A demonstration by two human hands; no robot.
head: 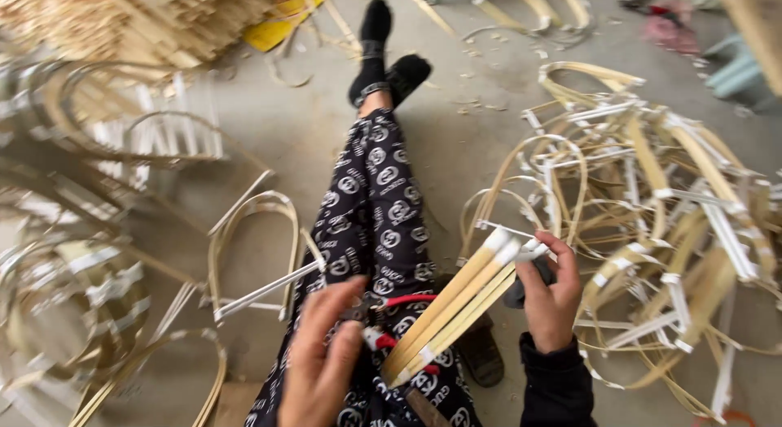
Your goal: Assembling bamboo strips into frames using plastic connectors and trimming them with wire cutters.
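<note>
Nearest, the left hand [319, 362] closes on red-handled pliers [383, 321] over the lap. Just beside it, the right hand [550, 297] grips the white-taped end of a bundle of flat, pale bamboo strips [444, 313], which slants down toward the pliers. Patterned black trousers [375, 199] stretch away to black socks. Bent, taped bamboo hoops [652, 207] lie tangled on the grey concrete floor [464, 142] on both sides.
</note>
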